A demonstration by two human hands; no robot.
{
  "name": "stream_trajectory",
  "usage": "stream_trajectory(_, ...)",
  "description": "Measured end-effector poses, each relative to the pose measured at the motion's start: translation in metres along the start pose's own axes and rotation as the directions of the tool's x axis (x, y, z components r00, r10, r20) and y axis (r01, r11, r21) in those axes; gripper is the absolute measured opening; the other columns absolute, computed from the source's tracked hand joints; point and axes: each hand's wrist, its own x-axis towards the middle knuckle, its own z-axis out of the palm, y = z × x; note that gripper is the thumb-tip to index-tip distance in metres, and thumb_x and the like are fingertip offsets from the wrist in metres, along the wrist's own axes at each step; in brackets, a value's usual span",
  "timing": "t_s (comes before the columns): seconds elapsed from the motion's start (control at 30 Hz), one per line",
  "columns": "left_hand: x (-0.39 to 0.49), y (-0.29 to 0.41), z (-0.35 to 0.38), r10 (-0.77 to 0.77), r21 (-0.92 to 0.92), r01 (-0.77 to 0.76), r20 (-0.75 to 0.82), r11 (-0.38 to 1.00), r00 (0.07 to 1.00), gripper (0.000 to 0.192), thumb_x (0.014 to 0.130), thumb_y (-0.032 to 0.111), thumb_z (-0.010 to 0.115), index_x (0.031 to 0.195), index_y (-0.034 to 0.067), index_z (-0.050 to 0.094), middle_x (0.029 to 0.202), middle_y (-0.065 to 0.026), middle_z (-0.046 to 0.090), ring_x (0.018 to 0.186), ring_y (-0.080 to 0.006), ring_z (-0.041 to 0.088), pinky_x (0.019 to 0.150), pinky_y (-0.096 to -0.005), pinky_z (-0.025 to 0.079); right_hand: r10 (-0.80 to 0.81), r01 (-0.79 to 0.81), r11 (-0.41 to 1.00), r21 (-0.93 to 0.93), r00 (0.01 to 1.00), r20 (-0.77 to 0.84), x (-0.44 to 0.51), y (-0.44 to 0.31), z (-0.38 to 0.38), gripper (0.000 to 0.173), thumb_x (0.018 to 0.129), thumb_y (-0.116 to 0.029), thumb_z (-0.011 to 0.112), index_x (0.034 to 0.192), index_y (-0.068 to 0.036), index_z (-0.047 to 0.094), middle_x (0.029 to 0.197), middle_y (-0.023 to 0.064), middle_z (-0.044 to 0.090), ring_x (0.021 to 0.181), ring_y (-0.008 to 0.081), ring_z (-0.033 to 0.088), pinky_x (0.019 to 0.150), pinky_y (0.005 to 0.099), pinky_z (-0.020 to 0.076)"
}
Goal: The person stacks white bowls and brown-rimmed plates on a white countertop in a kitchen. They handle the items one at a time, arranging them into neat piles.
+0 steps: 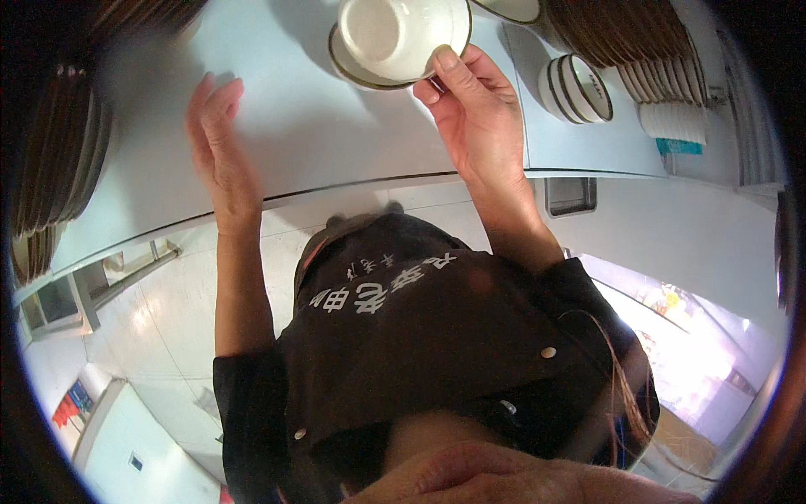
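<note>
My right hand [482, 107] pinches the dark rim of a white bowl [425, 31] between thumb and fingers. The bowl is tilted, with its round foot facing up and left. Below and partly behind it, a second dark-rimmed dish [352, 66] shows at its edge; whether the two touch, I cannot tell. Over the left part of the pale counter [302, 138], my left hand [217, 138] is raised with its fingers apart and nothing in it, slightly blurred.
Small nested white bowls with dark rims [576, 88] lie on their side at the right. Long rows of stacked dishes stand at the far right [630, 38] and far left [63, 157]. Another bowl [513, 7] is cut off at the top. The counter's front edge runs before my body.
</note>
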Motion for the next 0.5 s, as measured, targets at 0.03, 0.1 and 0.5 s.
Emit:
stream_trajectory(0.03,0.000,-0.001,0.000,0.003,-0.009,-0.003,0.001,1.000,1.000,0.065,0.110,0.051,0.038,0.146,-0.004,0.044,0.129,-0.0184,0.063,0.129,-0.0283,0.056,0.115,-0.0422,0.039,0.006,-0.005,1.000,0.029,1.000,-0.010,0.000,-0.001,-0.002,0.011,0.102,-0.012,0.065,0.102,-0.002,0.068,0.096,0.0046,0.069,0.086,0.0134,0.062,0.080,0.0303,0.0532)
stream_trajectory(0.1,-0.001,-0.003,-0.001,0.007,-0.023,-0.007,0.005,1.000,1.000,0.065,0.110,0.051,0.041,0.144,-0.004,0.046,0.128,-0.0188,0.064,0.127,-0.0284,0.056,0.115,-0.0428,0.039,0.019,-0.017,0.996,0.092,0.999,-0.032,0.000,-0.001,-0.008,0.011,0.102,-0.012,0.065,0.103,-0.001,0.068,0.096,0.0039,0.069,0.085,0.0124,0.061,0.077,0.0298,0.0525)
stream_trajectory(0.5,-0.001,0.006,-0.002,0.050,0.147,-0.062,0.088,0.987,0.995,0.054,0.109,0.043,0.048,0.138,-0.002,0.054,0.127,-0.0186,0.066,0.122,-0.0261,0.057,0.109,-0.0373,0.040,-0.468,0.239,0.772,-0.589,0.841,-0.272,-0.041,-0.082,-0.080,0.019,0.101,-0.019,0.068,0.111,-0.004,0.073,0.100,0.0035,0.071,0.090,0.0142,0.063,0.079,0.0320,0.0516)
